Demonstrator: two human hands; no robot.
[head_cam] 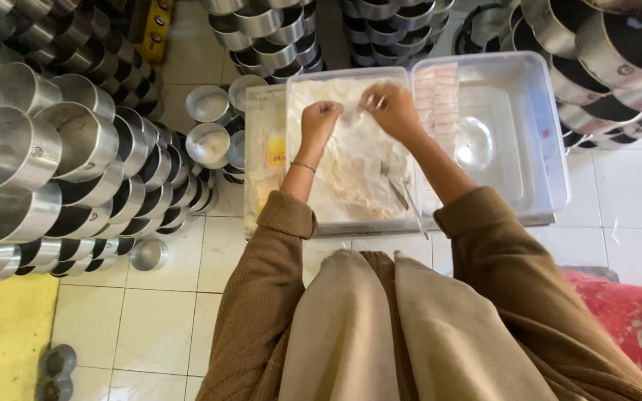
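Clearance is tight: clear plastic tub (351,74) sits on a low board on the white tiled floor (150,312), and everything is placed relative to that tub. Left of it, stacked aluminium tins (61,148) lean in rows, round, shiny, thin-walled; more stacks sit behind it and off its right side. A few loose tins (209,104) stand just beside its left wall. Only open floor is on the near side, by the person's knees.

Tub is translucent, rectangular, rounded corners, lined with crumpled whitish paper sheets (351,178), thin and wrinkled, filling it wall to wall. Second clear tub (536,96) touches its right wall, mostly bare, with a small stack of pinkish-white labels along the shared edge.

Left hand (319,119) is over the tub's far half, fingers curled narrow, pinching paper. Right hand (391,108) is just beside it, fingers also pinched on the paper. Metal tongs (403,193) lie in the tub's near right part.
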